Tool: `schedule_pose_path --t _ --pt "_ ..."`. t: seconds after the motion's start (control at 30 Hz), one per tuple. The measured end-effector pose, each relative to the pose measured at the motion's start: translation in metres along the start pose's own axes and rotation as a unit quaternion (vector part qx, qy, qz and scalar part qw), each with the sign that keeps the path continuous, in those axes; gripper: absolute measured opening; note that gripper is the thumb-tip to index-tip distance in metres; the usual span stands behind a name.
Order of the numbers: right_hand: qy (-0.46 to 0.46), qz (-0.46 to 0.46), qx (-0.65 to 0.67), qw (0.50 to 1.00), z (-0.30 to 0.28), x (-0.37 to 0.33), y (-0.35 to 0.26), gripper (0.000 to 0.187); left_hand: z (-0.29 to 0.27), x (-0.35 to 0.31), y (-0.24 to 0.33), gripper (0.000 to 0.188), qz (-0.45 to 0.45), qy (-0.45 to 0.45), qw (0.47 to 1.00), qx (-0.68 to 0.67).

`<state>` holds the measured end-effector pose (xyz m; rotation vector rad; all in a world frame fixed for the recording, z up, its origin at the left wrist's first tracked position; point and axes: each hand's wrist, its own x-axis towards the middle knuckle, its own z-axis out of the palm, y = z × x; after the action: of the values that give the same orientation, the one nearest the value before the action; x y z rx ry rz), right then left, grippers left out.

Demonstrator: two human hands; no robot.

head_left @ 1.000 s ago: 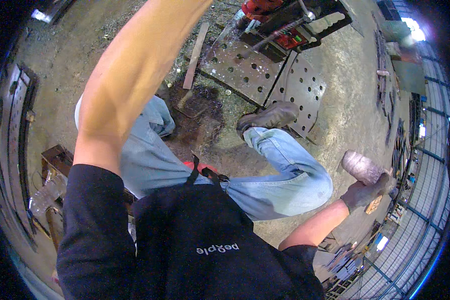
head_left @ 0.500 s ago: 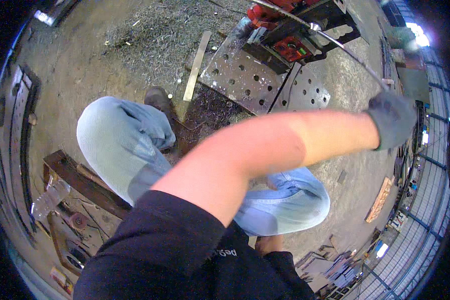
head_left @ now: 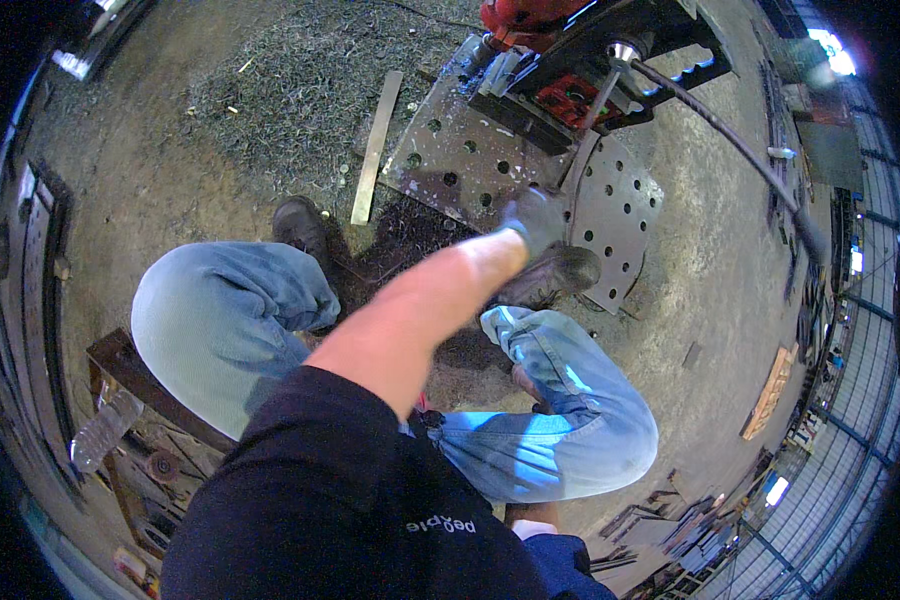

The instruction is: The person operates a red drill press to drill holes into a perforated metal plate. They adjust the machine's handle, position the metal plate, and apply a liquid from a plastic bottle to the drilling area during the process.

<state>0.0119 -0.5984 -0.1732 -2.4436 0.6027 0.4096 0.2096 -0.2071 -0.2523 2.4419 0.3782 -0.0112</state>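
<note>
My left hand (head_left: 536,218), in a dark grey glove, is closed round the lower end of a long metal feed-handle spoke (head_left: 600,100). The spoke slants down from a shiny hub (head_left: 623,52) on the side of a red and black drilling machine (head_left: 575,98). A second, longer spoke (head_left: 720,122) reaches from the hub out to the right. Below the machine lies a steel plate (head_left: 432,155) with rows of round holes, next to another perforated plate (head_left: 620,215). My right hand is not visible; only a bit of bare arm (head_left: 530,514) shows near the lower edge.
Metal shavings (head_left: 305,95) cover the floor beyond a flat metal strip (head_left: 378,150). My boots (head_left: 555,277) are close to the plates. At left are a rusty steel beam (head_left: 120,362) and a clear plastic bottle (head_left: 105,432). A wooden piece (head_left: 768,395) lies far right.
My left hand has swung from the far right in toward the plates, down and left. The handle spokes have turned about the hub, and one now points down toward my boot.
</note>
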Motion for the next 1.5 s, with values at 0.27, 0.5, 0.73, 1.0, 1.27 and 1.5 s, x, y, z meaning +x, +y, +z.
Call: schedule_pose_path --t 0.27,0.5,0.73,1.0,1.27,1.5 --pt "-0.002 -0.047 0.013 0.999 0.016 0.009 -0.04 0.035 -0.056 -0.023 -0.095 0.023 0.043 -0.026 0.966 0.254" --pt "0.097 -0.154 0.088 0.979 0.009 0.023 -0.106 0.038 -0.076 -0.035 -0.089 0.023 0.04 0.026 0.985 0.165" --pt "0.361 -0.457 0.111 0.805 -0.119 0.021 -0.291 0.042 -0.104 -0.046 -0.064 0.021 -0.198 0.073 0.964 -0.163" --pt "0.132 -0.576 -0.347 0.729 -0.079 -0.013 -0.473 0.058 -0.089 -0.039 -0.098 0.017 0.037 0.05 0.972 0.225" --pt "0.057 -0.456 -0.405 0.791 -0.019 0.053 -0.484 0.049 -0.082 -0.047 -0.141 0.018 -0.099 0.066 0.99 0.079" --pt "0.067 -0.449 -0.361 0.814 -0.003 0.066 -0.471 0.056 -0.14 -0.098 -0.119 0.019 0.006 0.332 0.941 0.067"
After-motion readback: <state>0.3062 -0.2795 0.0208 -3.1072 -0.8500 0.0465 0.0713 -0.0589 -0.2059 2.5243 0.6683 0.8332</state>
